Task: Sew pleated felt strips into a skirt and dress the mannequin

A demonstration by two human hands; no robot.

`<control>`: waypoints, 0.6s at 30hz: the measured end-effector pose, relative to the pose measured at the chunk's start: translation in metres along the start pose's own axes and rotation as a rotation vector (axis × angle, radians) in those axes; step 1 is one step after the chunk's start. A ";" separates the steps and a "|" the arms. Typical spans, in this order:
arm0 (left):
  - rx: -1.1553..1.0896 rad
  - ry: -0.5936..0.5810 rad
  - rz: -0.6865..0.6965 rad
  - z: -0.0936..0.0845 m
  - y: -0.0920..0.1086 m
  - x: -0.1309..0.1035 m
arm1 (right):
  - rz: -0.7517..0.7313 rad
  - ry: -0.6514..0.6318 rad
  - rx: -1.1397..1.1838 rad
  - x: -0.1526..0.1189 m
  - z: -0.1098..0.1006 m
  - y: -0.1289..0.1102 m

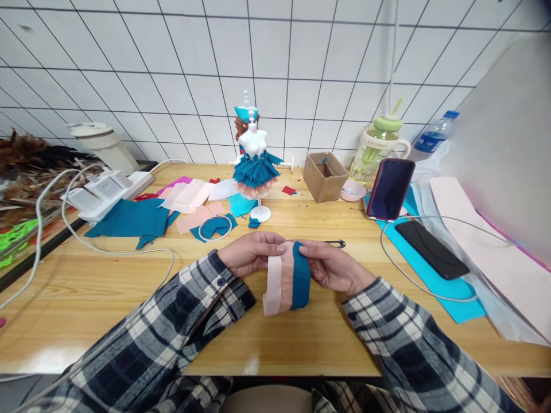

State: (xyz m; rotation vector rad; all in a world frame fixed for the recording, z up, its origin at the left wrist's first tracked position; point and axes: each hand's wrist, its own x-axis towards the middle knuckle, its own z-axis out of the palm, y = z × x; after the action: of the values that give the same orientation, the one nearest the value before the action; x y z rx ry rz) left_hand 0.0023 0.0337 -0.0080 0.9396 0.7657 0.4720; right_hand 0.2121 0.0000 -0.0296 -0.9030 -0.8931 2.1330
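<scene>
Above the near tabletop (pixel 232 355), your left hand (pixel 252 252) and right hand (pixel 331 265) each pinch the upper part of layered pink and teal strips (pixel 286 281), which hang between them. If one pinch loosens, the layers could slide out of line. Your left sleeve (pixel 172 310) could drag the white cable (pixel 173 258). Farther off, a bump could topple the upright phone (pixel 391 189) or the slim-stemmed dress form (pixel 253 141).

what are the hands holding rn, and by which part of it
Layered strips of white, pale pink and teal sheet material, pinched near their top edge: the left hand at the white side, the right hand at the teal side.
</scene>
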 end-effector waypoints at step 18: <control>0.297 0.133 0.207 -0.001 -0.008 0.011 | -0.308 0.245 -0.585 0.005 -0.006 -0.008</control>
State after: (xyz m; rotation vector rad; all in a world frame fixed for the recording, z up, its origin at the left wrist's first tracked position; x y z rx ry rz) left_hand 0.0085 0.0375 -0.0190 1.2823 0.8789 0.6171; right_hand 0.2162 0.0106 -0.0280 -1.1853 -1.4519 1.4773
